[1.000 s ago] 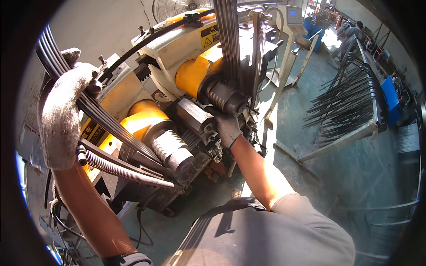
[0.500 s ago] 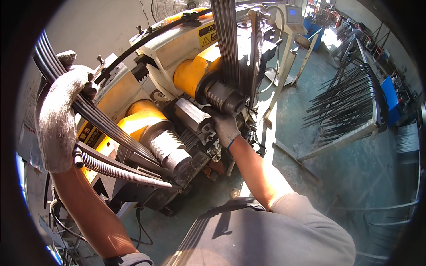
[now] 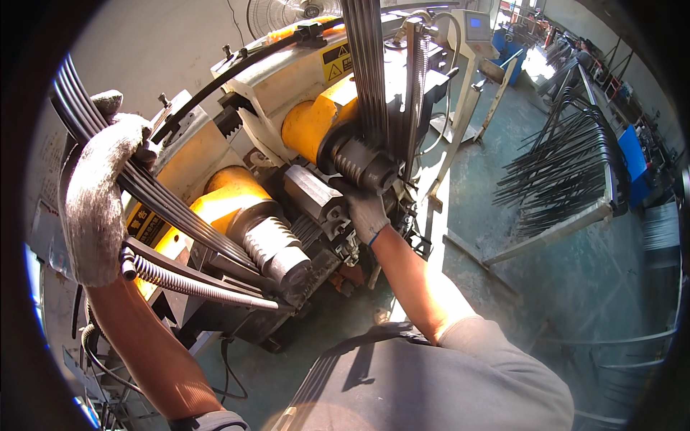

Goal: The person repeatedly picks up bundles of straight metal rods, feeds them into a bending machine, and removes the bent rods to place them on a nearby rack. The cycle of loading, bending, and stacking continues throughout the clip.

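Observation:
My left hand (image 3: 100,190), in a worn grey-white work glove, is closed round a bundle of long dark metal rods (image 3: 190,219). The rods slope down to a grooved steel roller (image 3: 272,241) at the left end of a bending machine. Its yellow housing (image 3: 233,192) stands behind. My right hand (image 3: 368,212), in a pale glove with a blue cuff edge, reaches between a faceted steel block (image 3: 310,190) and the underside of a second grooved roller (image 3: 359,161). Its fingers are mostly hidden there. Another bundle of upright rods (image 3: 366,65) rises behind that roller.
A ribbed hose (image 3: 201,285) runs below the left rods. Behind the machine stands a fan (image 3: 287,14). A control box with a small screen (image 3: 473,27) is on a post to the right. Farther right, a metal rack (image 3: 553,230) holds many dark bent rods.
Very little differs. Both hands keep their places, the left on the rods and the right by the block; the whole view has shifted slightly.

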`<control>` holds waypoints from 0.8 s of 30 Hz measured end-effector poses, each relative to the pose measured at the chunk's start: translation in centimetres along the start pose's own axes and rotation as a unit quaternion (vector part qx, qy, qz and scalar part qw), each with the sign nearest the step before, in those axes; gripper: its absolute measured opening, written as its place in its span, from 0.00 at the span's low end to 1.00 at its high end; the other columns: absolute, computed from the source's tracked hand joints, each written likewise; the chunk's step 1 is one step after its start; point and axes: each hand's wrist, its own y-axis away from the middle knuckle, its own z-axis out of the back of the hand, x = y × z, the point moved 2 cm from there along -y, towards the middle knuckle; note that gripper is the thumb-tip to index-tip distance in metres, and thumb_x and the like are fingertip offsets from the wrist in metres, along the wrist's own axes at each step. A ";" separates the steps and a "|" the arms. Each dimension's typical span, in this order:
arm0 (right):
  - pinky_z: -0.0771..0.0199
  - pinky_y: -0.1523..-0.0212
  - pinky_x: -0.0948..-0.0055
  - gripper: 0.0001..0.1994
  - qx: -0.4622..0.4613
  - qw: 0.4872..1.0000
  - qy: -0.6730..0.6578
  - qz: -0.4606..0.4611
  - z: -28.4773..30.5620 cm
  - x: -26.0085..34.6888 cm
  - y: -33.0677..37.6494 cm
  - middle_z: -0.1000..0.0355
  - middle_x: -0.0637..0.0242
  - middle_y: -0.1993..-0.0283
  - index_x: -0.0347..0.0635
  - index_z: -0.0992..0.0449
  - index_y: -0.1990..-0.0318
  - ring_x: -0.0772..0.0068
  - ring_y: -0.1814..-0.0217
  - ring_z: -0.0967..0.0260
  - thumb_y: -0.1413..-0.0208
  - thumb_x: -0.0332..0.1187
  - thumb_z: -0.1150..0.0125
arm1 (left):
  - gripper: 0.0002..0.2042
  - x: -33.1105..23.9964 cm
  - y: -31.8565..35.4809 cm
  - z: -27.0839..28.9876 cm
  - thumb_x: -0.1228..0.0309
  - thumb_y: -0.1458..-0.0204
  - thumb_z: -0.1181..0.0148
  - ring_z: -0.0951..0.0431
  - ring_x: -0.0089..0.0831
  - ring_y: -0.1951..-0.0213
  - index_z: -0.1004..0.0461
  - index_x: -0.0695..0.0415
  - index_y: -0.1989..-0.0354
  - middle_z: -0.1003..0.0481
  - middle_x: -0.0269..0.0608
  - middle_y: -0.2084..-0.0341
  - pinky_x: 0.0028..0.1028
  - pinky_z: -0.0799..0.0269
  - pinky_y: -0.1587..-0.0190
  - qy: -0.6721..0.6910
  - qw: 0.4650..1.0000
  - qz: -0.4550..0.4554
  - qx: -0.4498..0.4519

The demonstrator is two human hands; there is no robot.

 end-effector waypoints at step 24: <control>0.16 0.50 0.55 0.12 0.025 0.988 0.154 -0.004 1.4 -9.6 0.2 0.16 0.62 0.56 0.51 0.14 0.52 0.53 0.48 0.16 0.41 0.41 0.30 | 0.15 6.7 3.8 6.5 0.71 0.26 0.36 0.11 0.32 0.43 0.16 0.65 0.37 0.13 0.49 0.43 0.33 0.15 0.37 0.154 0.951 -0.106 0.246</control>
